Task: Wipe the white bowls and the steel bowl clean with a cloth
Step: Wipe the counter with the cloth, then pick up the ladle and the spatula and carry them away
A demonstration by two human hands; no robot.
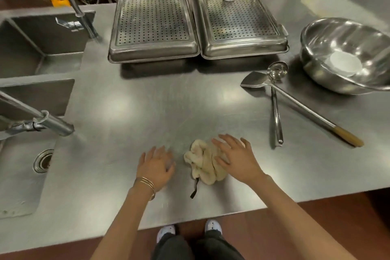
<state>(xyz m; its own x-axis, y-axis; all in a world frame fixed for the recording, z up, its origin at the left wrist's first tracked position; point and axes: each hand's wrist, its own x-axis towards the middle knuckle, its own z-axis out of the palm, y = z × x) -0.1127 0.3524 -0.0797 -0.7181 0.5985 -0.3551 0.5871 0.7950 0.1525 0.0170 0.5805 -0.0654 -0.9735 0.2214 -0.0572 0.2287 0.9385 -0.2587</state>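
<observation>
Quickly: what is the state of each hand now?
Left hand: open, holding nothing.
Right hand: open, resting on the cloth.

Right hand (236,159) rests on the cloth (203,162); left hand (157,165) beside it.

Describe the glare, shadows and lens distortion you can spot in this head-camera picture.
Head view: soft glare patches on the steel counter; dark shadows in front of the perforated trays; wide-angle bending curves the counter edge; left hand slightly blurred; steel bowl cut off at right.
</observation>
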